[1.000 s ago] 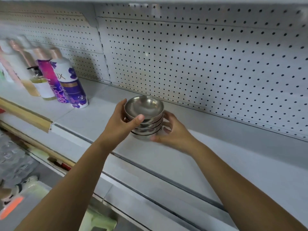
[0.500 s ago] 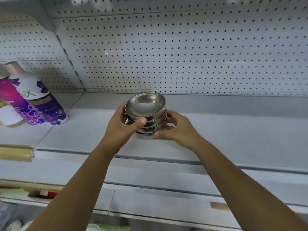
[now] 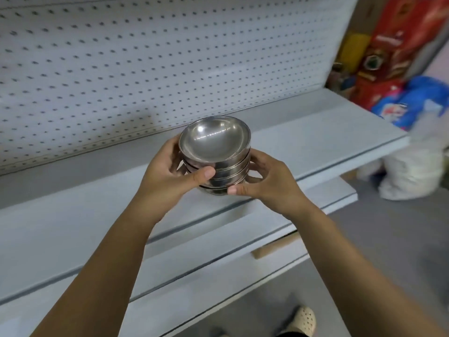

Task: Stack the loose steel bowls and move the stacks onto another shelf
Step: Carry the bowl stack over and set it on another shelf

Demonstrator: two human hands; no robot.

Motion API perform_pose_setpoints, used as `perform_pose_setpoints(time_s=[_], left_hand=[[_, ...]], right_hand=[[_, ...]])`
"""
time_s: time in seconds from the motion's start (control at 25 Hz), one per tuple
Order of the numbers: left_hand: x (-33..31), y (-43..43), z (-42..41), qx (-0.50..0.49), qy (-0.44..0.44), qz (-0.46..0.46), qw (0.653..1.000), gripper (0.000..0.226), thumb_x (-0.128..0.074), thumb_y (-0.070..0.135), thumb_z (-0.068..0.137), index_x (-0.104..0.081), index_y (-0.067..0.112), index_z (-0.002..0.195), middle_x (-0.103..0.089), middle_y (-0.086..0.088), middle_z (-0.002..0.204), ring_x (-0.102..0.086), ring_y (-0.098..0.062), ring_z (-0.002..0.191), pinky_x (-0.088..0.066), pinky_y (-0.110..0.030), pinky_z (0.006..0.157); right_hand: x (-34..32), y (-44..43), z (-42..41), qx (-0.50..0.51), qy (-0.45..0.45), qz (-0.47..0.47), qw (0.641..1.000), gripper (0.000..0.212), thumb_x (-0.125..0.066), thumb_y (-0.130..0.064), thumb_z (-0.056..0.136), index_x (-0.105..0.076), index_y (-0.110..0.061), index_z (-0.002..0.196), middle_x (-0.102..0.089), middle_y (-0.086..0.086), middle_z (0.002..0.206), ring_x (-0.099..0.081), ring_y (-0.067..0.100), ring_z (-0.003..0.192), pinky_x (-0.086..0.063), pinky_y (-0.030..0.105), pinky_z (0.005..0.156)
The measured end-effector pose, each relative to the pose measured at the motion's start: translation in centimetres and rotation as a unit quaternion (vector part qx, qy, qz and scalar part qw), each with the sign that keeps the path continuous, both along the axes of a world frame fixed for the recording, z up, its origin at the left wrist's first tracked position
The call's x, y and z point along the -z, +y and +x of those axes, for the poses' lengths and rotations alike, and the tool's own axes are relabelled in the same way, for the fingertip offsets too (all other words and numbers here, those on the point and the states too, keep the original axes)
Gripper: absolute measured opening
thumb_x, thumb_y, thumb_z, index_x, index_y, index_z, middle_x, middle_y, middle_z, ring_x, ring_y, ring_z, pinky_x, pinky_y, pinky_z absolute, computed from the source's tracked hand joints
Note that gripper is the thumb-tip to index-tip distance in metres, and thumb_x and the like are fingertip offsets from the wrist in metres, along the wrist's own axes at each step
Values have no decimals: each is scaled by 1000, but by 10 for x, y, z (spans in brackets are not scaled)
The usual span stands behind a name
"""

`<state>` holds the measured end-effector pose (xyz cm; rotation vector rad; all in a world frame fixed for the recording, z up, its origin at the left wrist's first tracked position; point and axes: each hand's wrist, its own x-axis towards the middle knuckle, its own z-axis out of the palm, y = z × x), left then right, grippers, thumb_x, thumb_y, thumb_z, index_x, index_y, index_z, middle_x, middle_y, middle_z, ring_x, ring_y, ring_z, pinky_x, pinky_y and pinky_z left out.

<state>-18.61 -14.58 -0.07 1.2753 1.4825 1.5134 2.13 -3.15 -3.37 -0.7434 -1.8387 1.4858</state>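
Stack of steel bowls (image 3: pixel 216 156) (upright) in curled fingers of left hand (image 3: pixel 167 176) and right hand (image 3: pixel 269 186), above shelf (image 3: pixel 315 147) edge.

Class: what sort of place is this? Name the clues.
Probably a shop: a pegboard backing grey shelves, red boxes and a blue bag piled beside them, stacked steel bowls.

White pegboard wall (image 3: pixel 145 57), pale grey shelves (image 3: pixel 315 135), grey floor (image 3: pixel 388 251), red cartons (image 3: pixel 398 45) at right
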Motion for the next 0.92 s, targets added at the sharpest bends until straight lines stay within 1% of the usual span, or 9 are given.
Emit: perform_pose_setpoints(time_s=[0.08,0.16,0.24,0.4,0.56,0.64,0.72,0.76,0.92], left_hand=[[-2,32,34,45,-4,-2,999,83,-90,24,69,-52,22,143,-63,7,138,-59,-10,130,-51,-39,107],[-4,62,69,95,-3,-11,995,87,-91,28,64,-52,25,143,-63,6,139,-59,-12,130,-51,-43,107],[-6,94,108,141,-3,-16,990,88,-91,28,63,-53,26,142,-63,6,139,-59,-12,130,-50,-44,108],[-10,162,212,209,-2,-12,978,83,-91,18,66,-55,27,140,-65,9,136,-60,-9,128,-50,-37,107],[-9,226,332,274,-13,-12,961,82,-91,12,67,-56,26,139,-67,9,133,-61,-9,126,-53,-31,102],[-8,251,390,305,-24,-10,952,84,-92,10,65,-56,24,139,-68,9,131,-63,-9,123,-56,-27,95],[-5,275,448,329,-40,-11,943,82,-88,10,64,-56,22,139,-69,6,128,-66,-12,119,-58,-24,84],[-4,284,473,339,-44,-10,940,82,-87,10,63,-56,20,138,-70,4,128,-67,-13,119,-58,-24,85],[3,325,559,381,-31,-10,924,84,-95,15,64,-55,15,138,-67,0,133,-63,-12,124,-53,-34,103]], right_hand=[[-3,11,44,48,-2,15,999,72,-97,-15,68,-65,-27,131,-72,-7,125,-65,13,122,-57,29,99],[-6,23,88,92,-8,38,995,74,-97,-22,68,-64,-27,135,-72,-6,127,-65,16,123,-58,38,101],[-7,36,135,135,-4,42,990,74,-97,-22,68,-65,-27,134,-73,-5,125,-65,16,123,-56,44,104],[-11,69,245,193,-11,38,980,71,-96,-17,70,-65,-20,134,-75,-2,123,-66,15,124,-54,43,107],[-15,99,365,261,-17,28,965,73,-95,-10,68,-64,-17,135,-75,-3,123,-66,12,123,-57,38,103],[-15,109,422,289,-22,24,957,75,-95,-10,67,-65,-18,135,-75,-5,124,-66,10,123,-58,37,101],[-15,119,477,317,-24,24,948,76,-96,-15,65,-65,-20,135,-75,-5,125,-66,12,124,-58,39,101],[-14,123,499,330,-24,25,943,78,-96,-18,65,-65,-20,136,-74,-5,126,-65,12,124,-58,40,101],[-6,138,580,380,-14,15,925,76,-96,-14,66,-66,-19,135,-74,-2,125,-66,17,124,-58,40,101]])
